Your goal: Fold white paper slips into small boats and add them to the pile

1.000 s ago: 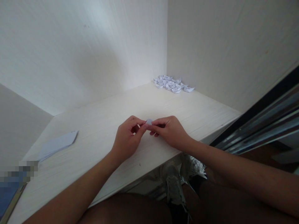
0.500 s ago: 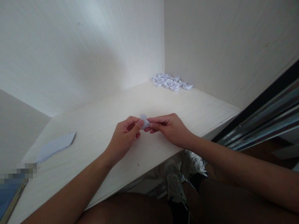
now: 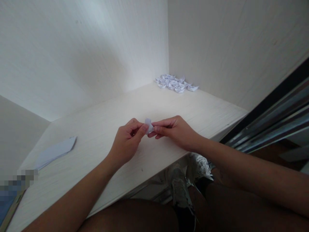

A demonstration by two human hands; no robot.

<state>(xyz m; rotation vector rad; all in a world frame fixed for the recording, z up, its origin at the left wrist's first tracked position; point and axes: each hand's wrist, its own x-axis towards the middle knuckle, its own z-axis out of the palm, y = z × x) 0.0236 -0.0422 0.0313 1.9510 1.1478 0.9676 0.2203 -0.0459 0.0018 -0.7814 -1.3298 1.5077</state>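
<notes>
A small folded piece of white paper is pinched between both my hands above the pale wooden shelf. My left hand grips it from the left with thumb and curled fingers. From the right, my right hand holds it between thumb and forefinger. Both hands hover just over the shelf's middle, near its front edge.
A heap of several small folded white paper pieces lies in the far corner by the walls. A stack of flat white paper sheets rests at the left. Below the shelf's front edge are more paper pieces and my legs.
The paper piece has been turned and raised a little between my fingertips, so more of it shows. My hands stayed in the same spot.
</notes>
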